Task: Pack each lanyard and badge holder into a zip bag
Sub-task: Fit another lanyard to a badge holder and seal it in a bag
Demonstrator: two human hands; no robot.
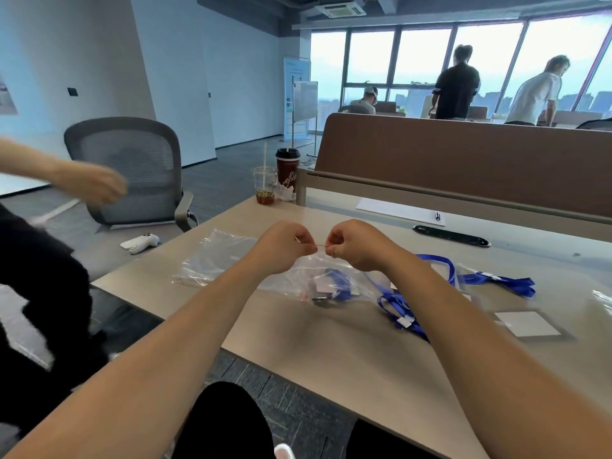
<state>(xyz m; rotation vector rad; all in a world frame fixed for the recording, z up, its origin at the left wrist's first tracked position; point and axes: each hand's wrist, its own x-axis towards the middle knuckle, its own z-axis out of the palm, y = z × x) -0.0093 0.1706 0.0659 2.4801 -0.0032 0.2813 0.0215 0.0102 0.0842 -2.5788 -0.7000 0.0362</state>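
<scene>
In the head view, which is the only one, the left hand (284,246) and the right hand (354,243) are raised a little above the table (331,356). Both have their fingers curled, and each pinches the red zip strip (321,247) at the mouth of a clear bag (354,279). The strip runs from left to right between the two pinches, nearly level, and only a short piece of it shows because the hands are close together. The body of the bag hangs down and toward the person from the strip and its lower part rests on the table. Inside it lies a blue lanyard (341,291) with a pale card (323,288) that I take for the badge holder. I judge that this is the sealing step, so what matters is the strip's long axis: the pinches should travel outward along it, each hand to its own side. I cannot tell how much of the strip is pressed together already. The next things to pack are on the right, nearer the right hand: a loose lanyard (392,304) just beside the bag, a second lanyard (506,281) farther off, and a flat holder (526,323). A spare bag (218,256) lies on the left, nearer the left hand.
</scene>
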